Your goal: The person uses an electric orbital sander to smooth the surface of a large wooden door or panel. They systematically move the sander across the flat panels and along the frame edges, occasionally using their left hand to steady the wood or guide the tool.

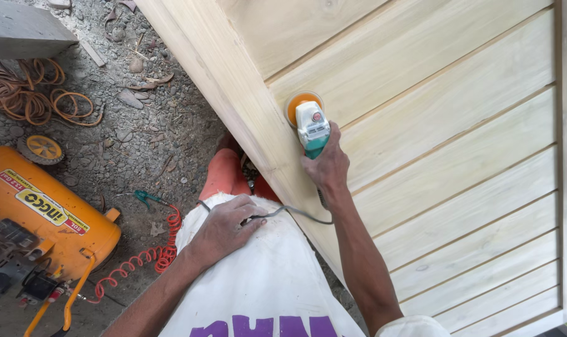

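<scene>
Gravel ground [140, 143], strewn with stones and dry leaves, is seen from above, and a large pale wooden panel [458, 156] of grooved boards fills the area to its right. A small angle grinder [311, 128] with a white and teal body is held against the panel's framing board, close to the panel's near edge. The right hand [326, 168] is clenched around the grinder's body. An orange sanding disc [301, 103] is set at the tool's far end and appears to lie flat on the wood, though contact cannot be confirmed from this angle. The tool's long axis is laid roughly up the picture, away from the wearer, with the disc end pointed along the frame board and the grey power cord [296, 213] trailed back from its rear. The left hand [224, 224] is rested on a white shirt [264, 281], beside the panel's edge, and the cord is loosely pinned beneath its fingers.

Sanding of the frame board is judged to be the step in hand. A steady pass along the board's grain, with the disc kept flat and the cord kept clear of it, is judged to be what is called for next.

Left of the panel, an orange air compressor [40, 218], a red coiled hose [152, 253] and tangled orange tubing [34, 93] are seen on the gravel.
</scene>
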